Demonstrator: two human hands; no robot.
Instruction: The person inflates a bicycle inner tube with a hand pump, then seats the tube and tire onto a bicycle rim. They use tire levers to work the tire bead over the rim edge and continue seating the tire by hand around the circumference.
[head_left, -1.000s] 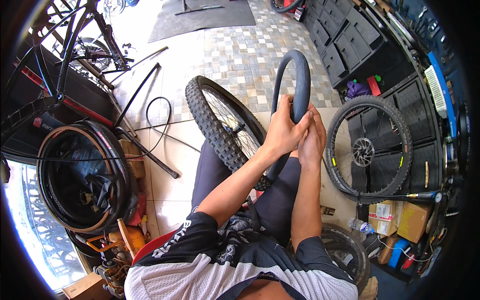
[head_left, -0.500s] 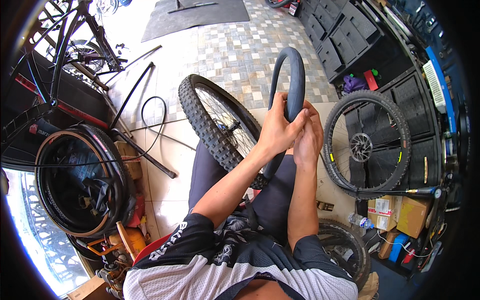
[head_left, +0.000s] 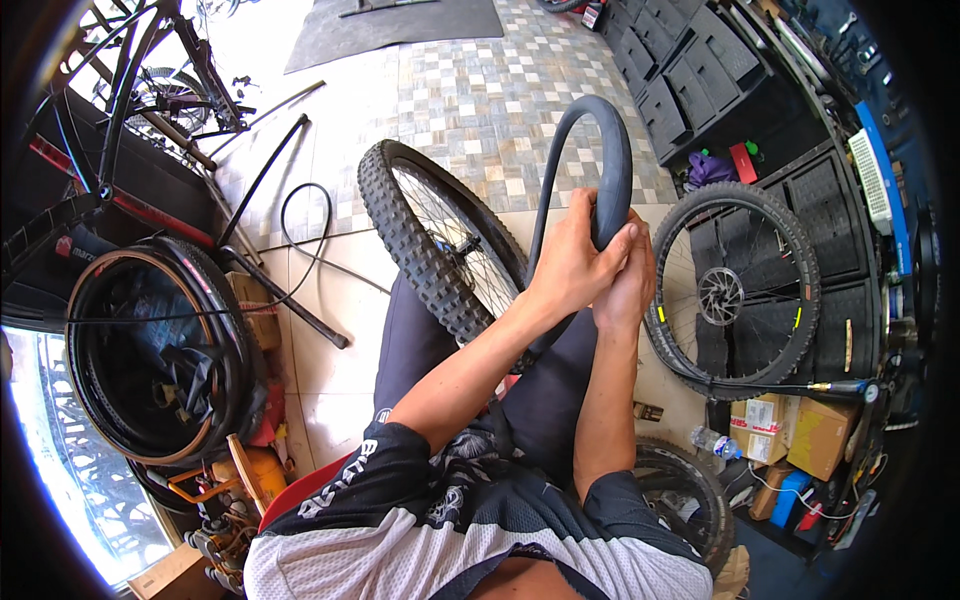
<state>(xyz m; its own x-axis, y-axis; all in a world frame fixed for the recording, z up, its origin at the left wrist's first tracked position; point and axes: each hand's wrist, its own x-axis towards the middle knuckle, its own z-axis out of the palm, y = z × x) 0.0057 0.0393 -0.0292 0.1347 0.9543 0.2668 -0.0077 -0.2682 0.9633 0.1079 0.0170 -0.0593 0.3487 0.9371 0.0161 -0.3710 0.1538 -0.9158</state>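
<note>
My bare hands meet at the black tube, both closed on it. My left hand grips from the tube's left, thumb crossing its near side; my right hand presses in from its right, thumb partly hidden. My left forearm slants toward the tube; my right forearm rises nearly straight below it.

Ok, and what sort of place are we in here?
Most likely a bicycle repair workshop: there's a bike frame at the left, a group of loose tires below it, and a wrench on the upper-right wall.
</note>
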